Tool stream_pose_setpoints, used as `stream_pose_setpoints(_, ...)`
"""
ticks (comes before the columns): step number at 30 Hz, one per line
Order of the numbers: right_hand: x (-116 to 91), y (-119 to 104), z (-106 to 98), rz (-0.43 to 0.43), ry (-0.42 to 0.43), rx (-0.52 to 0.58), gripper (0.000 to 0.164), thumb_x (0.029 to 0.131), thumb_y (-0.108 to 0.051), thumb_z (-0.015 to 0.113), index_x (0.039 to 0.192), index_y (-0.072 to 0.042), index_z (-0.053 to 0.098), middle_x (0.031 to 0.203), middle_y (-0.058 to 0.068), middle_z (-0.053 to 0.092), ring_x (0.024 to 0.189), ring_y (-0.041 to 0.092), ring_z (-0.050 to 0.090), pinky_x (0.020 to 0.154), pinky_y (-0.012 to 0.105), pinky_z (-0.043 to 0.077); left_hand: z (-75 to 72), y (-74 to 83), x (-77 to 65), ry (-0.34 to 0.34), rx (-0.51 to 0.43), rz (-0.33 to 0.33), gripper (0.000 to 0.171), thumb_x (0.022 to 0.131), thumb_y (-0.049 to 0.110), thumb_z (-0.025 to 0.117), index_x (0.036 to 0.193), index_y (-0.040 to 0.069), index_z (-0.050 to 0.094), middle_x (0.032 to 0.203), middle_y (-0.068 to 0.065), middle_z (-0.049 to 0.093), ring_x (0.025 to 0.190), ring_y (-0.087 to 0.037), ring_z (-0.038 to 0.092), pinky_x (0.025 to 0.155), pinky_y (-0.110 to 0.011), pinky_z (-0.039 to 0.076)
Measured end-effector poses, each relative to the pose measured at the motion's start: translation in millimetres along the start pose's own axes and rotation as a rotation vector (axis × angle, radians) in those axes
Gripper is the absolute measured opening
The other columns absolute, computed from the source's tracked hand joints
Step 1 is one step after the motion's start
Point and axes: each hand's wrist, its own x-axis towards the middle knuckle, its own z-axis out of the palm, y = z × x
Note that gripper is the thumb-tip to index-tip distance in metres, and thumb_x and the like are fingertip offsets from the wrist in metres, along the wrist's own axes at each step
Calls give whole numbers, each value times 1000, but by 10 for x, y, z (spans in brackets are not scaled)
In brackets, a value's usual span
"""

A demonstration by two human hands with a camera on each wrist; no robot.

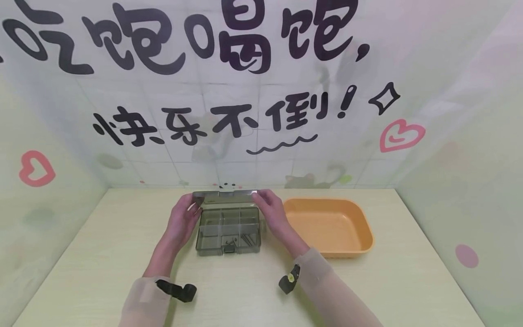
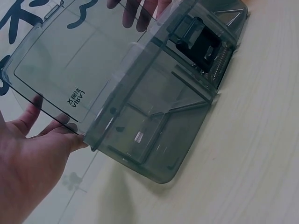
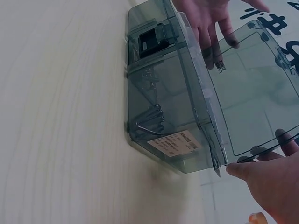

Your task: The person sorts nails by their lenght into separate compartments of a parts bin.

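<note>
A translucent grey compartment box (image 1: 229, 252) stands on the table with its hinged lid (image 1: 229, 198) raised at the back. My left hand (image 1: 181, 220) holds the lid's left edge, thumb near the hinge corner and fingers behind the panel. On the opposite edge, my right hand (image 1: 273, 213) holds the lid with its thumb in front; its other fingers show through the clear plastic in the right wrist view. Small metal pieces (image 1: 247, 239) lie in the front middle and front right compartments. A dark latch (image 2: 198, 44) is on the box's front wall, and a printed label (image 3: 175, 142) on its side.
An orange plastic basin (image 1: 327, 227) stands right of the box, close to my right forearm. The pale wooden table (image 1: 229, 295) meets a printed wall (image 1: 229, 168) behind the box, with side walls to left and right. Each wrist wears a black camera strap.
</note>
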Motion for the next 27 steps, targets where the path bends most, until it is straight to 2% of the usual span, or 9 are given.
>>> stream_pose_setpoints(3,-9,11,-10,-6,-9,-35,46,104,-31,55,126,8,60,122,25,66,116,37,61,104,49,50,16,8,-5,11,14,-11,31,112,36,42,122,7,41,132,-8,40,154,-43,12,125,-52,4)
stream_pose_setpoints(7,-20,17,-15,-11,-4,-57,46,105,-32,52,124,9,62,117,23,66,112,43,59,99,50,51,25,12,-5,16,51,-26,31,112,32,43,115,1,35,148,-23,32,155,-41,12,125,-50,5)
stream_pose_setpoints(12,-34,-2,-25,-12,-25,-47,43,104,-29,55,123,8,64,122,25,67,118,44,59,105,52,47,29,26,-22,31,74,-36,30,111,24,46,111,-5,38,157,-35,20,154,-41,15,125,-50,7)
stream_pose_setpoints(16,-76,-40,-46,-39,-56,-60,37,104,-23,58,124,6,67,125,22,68,117,38,63,106,49,48,26,43,-64,34,110,-34,27,110,19,47,115,-7,42,154,-33,29,153,-42,18,125,-50,10)
stream_pose_setpoints(18,-111,-57,-65,-45,-70,-80,34,103,-21,59,124,4,68,125,20,69,115,36,65,103,47,51,21,54,-97,32,141,-29,30,109,17,49,119,-11,45,151,-31,35,152,-41,22,125,-48,14)
stream_pose_setpoints(21,-162,-62,-101,-53,-100,-114,32,103,-18,61,126,3,69,127,18,69,113,35,67,102,46,53,-6,80,-171,12,252,-28,42,110,20,51,134,-14,50,152,-27,42,150,-35,29,122,-38,25)
stream_pose_setpoints(24,-213,-81,-134,-82,-137,-144,31,101,-15,63,126,3,69,130,19,68,121,35,64,108,48,48,-49,117,-262,-18,420,-22,49,110,26,52,145,-8,50,155,-18,46,148,-26,36,115,-22,34)
stream_pose_setpoints(27,-258,-95,-157,-124,-172,-191,30,101,-12,62,125,4,71,133,18,67,128,34,60,112,51,42,-71,158,-334,-29,552,-16,49,108,29,56,147,0,54,154,-13,49,145,-22,41,106,-11,37)
